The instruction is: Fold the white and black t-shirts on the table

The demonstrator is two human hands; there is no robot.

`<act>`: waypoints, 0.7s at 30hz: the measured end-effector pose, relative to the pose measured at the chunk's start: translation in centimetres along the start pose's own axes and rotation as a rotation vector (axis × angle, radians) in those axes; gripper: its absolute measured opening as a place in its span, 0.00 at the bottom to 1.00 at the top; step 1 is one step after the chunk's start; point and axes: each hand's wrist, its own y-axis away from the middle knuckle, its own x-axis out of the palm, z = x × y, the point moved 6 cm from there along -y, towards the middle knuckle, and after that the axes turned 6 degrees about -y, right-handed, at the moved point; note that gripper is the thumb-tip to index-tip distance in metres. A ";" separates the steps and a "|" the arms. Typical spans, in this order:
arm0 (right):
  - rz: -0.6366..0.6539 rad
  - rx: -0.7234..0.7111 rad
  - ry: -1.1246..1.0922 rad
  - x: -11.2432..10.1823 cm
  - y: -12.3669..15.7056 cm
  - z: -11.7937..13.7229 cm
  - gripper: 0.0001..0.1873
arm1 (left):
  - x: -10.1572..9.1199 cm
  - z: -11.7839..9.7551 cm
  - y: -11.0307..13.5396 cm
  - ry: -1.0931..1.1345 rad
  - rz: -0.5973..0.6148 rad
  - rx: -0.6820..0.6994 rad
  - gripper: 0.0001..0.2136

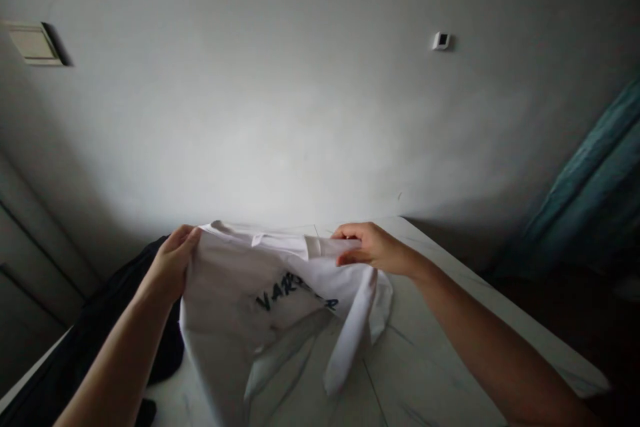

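A white T-shirt (pixel 235 300) with dark lettering across its front hangs above a white marble-patterned table (pixel 430 373). My left hand (pixel 173 260) is closed on the shirt's left shoulder. My right hand (pixel 370 245) pinches the right shoulder by the collar. The cloth is stretched between both hands, and a sleeve dangles below my right hand toward the tabletop.
A dark garment (pixel 115 327) lies heaped on the table's left side. A grey wall stands close behind the table, with a switch plate (pixel 34 43) at upper left and a small white device (pixel 441 41) at upper right. A teal curtain (pixel 595 193) hangs at the right.
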 end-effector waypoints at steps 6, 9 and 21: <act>-0.354 -0.010 -0.018 -2.2 1.0 -0.7 0.19 | -0.2 0.0 0.6 0.148 -0.123 -0.009 0.18; -0.365 -0.078 0.008 -2.0 1.8 0.6 0.15 | -0.9 -1.1 1.4 0.059 -0.150 0.031 0.15; -0.620 -0.580 0.771 1.6 3.7 4.4 0.09 | 2.1 -4.3 4.0 -0.197 0.088 0.223 0.22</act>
